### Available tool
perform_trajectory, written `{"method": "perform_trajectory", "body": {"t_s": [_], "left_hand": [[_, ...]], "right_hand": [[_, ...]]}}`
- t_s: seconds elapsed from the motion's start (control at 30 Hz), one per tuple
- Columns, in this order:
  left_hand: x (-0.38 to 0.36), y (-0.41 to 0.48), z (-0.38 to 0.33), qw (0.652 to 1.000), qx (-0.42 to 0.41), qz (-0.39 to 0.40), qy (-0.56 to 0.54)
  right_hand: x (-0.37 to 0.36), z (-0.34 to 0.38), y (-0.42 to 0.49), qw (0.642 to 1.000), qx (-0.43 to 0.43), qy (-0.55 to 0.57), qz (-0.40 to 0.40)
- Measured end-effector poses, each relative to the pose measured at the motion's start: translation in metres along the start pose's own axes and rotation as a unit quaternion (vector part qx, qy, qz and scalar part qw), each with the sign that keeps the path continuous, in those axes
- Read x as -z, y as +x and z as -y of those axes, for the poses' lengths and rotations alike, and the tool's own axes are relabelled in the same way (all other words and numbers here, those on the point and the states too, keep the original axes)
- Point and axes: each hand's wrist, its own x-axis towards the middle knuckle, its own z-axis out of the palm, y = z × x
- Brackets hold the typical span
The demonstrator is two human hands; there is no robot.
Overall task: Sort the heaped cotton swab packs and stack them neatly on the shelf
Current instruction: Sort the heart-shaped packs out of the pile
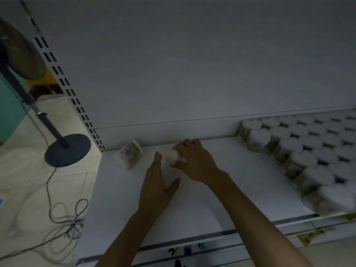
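Note:
My right hand [194,160] is closed over a white-lidded cotton swab pack [171,157] near the back of the white shelf [202,199]. Just left of that pack is my left hand [157,182], flat and open, fingers pointing toward the back wall. One more swab pack [128,154] lies tilted at the shelf's back left corner, apart from both hands. Several packs with white heart-shaped lids stand in tidy rows [308,147] along the right side of the shelf.
The shelf's slotted upright [63,81] marks its left edge. On the floor to the left stand a fan on a round base [67,149] and a tangle of cables [71,222]. Price tags hang on the shelf's front rail [192,247].

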Motion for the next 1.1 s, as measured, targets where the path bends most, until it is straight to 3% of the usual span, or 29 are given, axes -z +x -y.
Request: {"method": "perform_trajectory", "body": {"t_s": [0.13,0.33,0.47,0.6,0.73,1.1], "left_hand": [[-0.009,0.006,-0.003,0.999,-0.009,0.016,-0.040],[-0.020,0.009,-0.017,0.995,-0.043,0.041,-0.074],[-0.036,0.010,-0.029,0.993,-0.004,0.095,-0.073],[-0.052,0.002,-0.046,0.988,0.020,0.140,-0.065],[-0.068,0.001,-0.064,0.990,-0.013,0.138,-0.021],[-0.127,0.002,-0.118,0.986,-0.034,0.162,0.027]], "right_hand": [[0.016,-0.008,-0.022,0.957,-0.117,0.263,0.047],[0.012,-0.027,-0.063,0.910,-0.160,0.382,0.005],[0.021,-0.028,-0.082,0.932,-0.167,0.311,-0.079],[0.021,-0.022,-0.100,0.978,-0.073,0.087,-0.176],[0.017,-0.020,-0.124,0.951,-0.005,-0.100,-0.294],[0.031,-0.060,-0.171,0.937,-0.100,-0.141,-0.303]]}}
